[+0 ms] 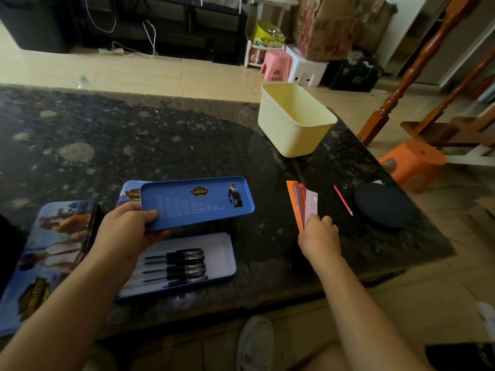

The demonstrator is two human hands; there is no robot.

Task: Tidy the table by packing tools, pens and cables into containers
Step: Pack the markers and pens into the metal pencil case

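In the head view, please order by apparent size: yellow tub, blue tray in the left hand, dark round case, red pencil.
1. yellow tub and blue tray: alike; the tub stands farther off, so unranked
2. dark round case
3. red pencil

This is a home living room: a dark stone tabletop (134, 135) stands on pale floor tiles (160, 70), with small plastic stools (276, 64), a low black media cabinet (160, 25), cardboard boxes (329, 25) and a wooden stair baluster (417, 60) around it.
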